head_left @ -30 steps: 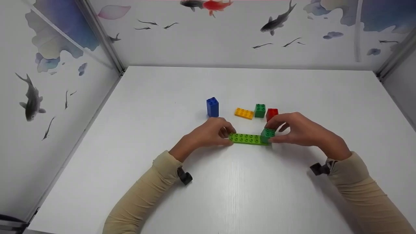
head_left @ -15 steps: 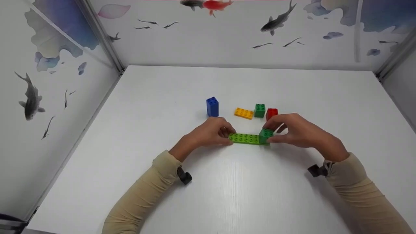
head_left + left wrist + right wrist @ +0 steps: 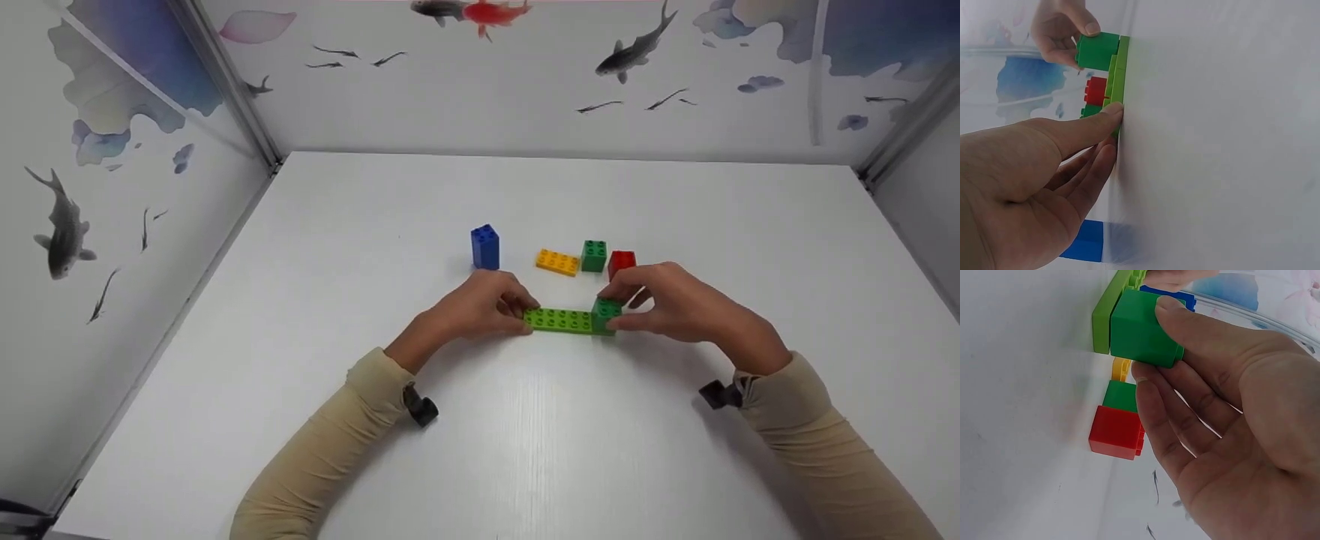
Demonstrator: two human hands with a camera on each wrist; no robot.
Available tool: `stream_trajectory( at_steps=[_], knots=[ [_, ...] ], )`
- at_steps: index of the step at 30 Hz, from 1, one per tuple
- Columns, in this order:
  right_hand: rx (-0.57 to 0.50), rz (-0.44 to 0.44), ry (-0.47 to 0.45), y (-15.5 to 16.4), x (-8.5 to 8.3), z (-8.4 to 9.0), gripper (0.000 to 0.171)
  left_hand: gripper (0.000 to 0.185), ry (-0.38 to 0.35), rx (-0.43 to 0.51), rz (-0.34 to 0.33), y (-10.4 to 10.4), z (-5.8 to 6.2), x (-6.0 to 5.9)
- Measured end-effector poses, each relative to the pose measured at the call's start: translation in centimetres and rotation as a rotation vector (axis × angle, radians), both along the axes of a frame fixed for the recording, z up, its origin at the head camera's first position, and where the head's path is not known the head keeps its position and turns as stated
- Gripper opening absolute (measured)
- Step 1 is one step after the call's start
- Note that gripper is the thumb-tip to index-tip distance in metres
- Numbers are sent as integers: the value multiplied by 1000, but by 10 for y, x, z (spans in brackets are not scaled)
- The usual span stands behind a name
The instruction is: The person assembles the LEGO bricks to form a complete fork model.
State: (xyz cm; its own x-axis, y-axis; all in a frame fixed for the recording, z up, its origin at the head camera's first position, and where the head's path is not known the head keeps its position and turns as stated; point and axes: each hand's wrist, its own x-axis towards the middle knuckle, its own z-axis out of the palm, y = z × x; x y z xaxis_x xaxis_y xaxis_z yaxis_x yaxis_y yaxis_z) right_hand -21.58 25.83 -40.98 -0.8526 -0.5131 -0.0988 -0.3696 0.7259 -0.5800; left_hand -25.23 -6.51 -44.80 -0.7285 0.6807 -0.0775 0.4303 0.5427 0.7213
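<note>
A long lime-green building plate (image 3: 559,320) with studs lies flat on the white table. My left hand (image 3: 480,306) pinches its left end between thumb and fingers. At the plate's right end, my right hand (image 3: 667,304) pinches a green brick (image 3: 606,315) from the right side. In the right wrist view that brick (image 3: 1143,329) stands studs-outward against the studded side of the plate (image 3: 1102,323), its base right at it. The thumb lies on one face of the brick, and the fingers are on the opposite side. The left wrist view shows the brick (image 3: 1098,50) over the plate's far end.
Behind the hands stand a tall blue block (image 3: 485,247), a flat yellow plate (image 3: 557,262), a second green brick (image 3: 594,256) and a red brick (image 3: 622,262). The red one is close to my right fingers. Patterned panels (image 3: 487,90) border the table (image 3: 375,202).
My right hand has shifted the green brick slightly left over the lime-green plate, exposing more of the plate's right edge. My left hand keeps its pinch. The head view has shifted a little.
</note>
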Motion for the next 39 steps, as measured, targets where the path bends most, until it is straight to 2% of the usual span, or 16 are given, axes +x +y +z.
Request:
stream_trajectory(
  at_steps=[5, 12, 19, 27, 39],
  knots=[
    [13, -3, 4, -4, 0, -2, 36, 33, -8, 10, 3, -2, -1, 1],
    [16, 20, 31, -4, 3, -3, 33, 32, 22, 2, -13, -2, -4, 0],
    [22, 27, 20, -8, 4, 0, 31, 34, 0, 7, 2, -3, -2, -1],
    [39, 35, 63, -13, 9, 1, 30, 34, -6, -1, 16, -3, -1, 0],
    [119, 38, 110, -18, 14, 4, 34, 36, -26, 25, 20, 0, 0, 1]
  ],
)
